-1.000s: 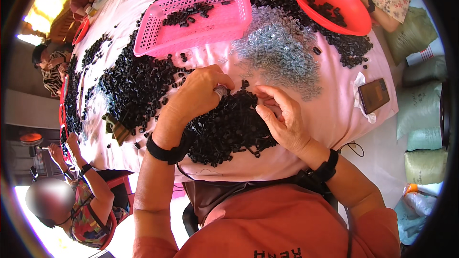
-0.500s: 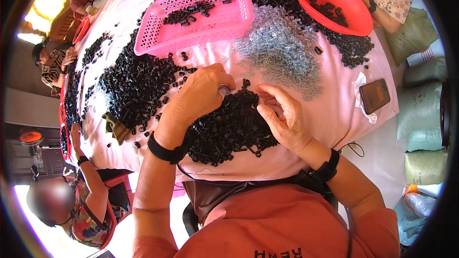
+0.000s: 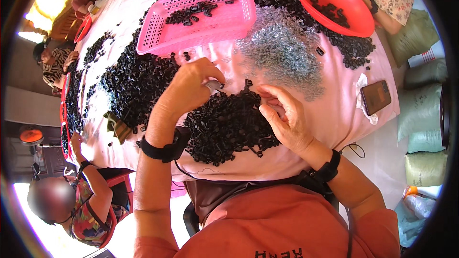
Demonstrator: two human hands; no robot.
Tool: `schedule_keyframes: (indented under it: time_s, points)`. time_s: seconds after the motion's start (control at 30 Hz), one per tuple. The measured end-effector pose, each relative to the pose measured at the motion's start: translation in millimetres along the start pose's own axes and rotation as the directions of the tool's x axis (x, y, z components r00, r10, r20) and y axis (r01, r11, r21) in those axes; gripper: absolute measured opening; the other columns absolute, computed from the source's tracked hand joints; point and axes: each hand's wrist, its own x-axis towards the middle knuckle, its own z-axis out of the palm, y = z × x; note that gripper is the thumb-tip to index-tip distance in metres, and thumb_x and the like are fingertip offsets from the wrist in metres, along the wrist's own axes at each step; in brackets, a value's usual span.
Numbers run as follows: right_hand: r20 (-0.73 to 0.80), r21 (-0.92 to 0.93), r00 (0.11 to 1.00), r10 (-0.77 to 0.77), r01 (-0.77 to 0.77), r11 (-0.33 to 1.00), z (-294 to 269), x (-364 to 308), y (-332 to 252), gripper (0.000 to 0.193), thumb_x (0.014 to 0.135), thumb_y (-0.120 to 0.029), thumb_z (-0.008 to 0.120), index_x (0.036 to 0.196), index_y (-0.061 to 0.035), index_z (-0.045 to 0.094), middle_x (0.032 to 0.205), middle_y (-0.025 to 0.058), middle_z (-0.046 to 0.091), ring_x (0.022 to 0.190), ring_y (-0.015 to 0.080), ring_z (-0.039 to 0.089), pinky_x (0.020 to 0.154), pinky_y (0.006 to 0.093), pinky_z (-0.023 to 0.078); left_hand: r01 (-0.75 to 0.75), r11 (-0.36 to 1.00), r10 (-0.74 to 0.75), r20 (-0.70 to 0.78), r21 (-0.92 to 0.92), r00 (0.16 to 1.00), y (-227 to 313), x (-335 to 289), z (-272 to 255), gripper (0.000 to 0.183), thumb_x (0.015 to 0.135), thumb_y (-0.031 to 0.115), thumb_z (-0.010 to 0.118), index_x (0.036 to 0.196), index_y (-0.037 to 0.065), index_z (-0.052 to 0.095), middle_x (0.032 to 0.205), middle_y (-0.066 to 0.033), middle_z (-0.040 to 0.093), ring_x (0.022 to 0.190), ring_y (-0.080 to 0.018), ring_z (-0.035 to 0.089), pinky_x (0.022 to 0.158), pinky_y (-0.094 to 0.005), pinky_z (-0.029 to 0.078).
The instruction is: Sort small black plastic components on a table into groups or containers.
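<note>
My left hand [image 3: 189, 86] is over the left edge of a near pile of small black plastic parts [image 3: 229, 129]. Its fingers are bent together, with something greyish at the fingertips too small to make out. On the right side of that pile is my right hand [image 3: 287, 117], its fingers curled inward and the thumb a little apart from the forefinger; what lies in the palm is hidden. One black part [image 3: 248, 84] sticks up at the pile's top, between the hands. Beyond them spreads a heap of small, shiny, clear-silvery pieces [image 3: 282, 48].
A pink perforated basket [image 3: 196, 43] and a red bowl [image 3: 330, 0], both with black parts, stand beyond. Another black heap [image 3: 136, 76] and a folded striped cloth [image 3: 117, 128] lie left. A phone [image 3: 376, 97] rests right. Other people sit around the table; sacks [image 3: 420, 110] stand right.
My left hand has shifted slightly left, and its wrist has turned. The greyish thing at its fingertips shows differently. My right hand has stayed almost in place.
</note>
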Motion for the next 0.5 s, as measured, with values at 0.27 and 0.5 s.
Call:
schedule_keyframes:
  time_s: [0.27, 0.5]
  points:
    - [0.01, -0.024, 1.0, -0.025, 0.025, 0.999, 1.3, 0.8, -4.5, 0.04, 0.097, -0.013, 0.072, 0.133, 0.0009, 0.06, 0.125, 0.0158, 0.068, 0.113, 0.0245, 0.068, 0.096, 0.0353, 0.056, 0.16, 0.897, -0.133, -0.094, 0.413, 0.987, -27.9, -4.8, -8.3, 0.012, 0.077, 0.003, 0.071, 0.088, 0.006, 0.076, 0.091, -0.016, 0.068, 0.091, -0.0363, 0.067, 0.082, -0.0452, 0.053]
    - [-0.012, -0.013, 1.0, -0.001, 0.001, 1.0, 0.2, 0.3, -3.8, 0.039, 0.096, -0.014, 0.072, 0.131, 0.0009, 0.062, 0.123, 0.0162, 0.069, 0.112, 0.0257, 0.069, 0.096, 0.0358, 0.056, 0.311, 0.948, -0.307, -0.056, 0.074, 0.95, -10.4, -7.4, -26.6, 0.019, 0.083, 0.001, 0.07, 0.101, 0.002, 0.077, 0.09, -0.0123, 0.074, 0.077, -0.0186, 0.066, 0.075, -0.0356, 0.053]
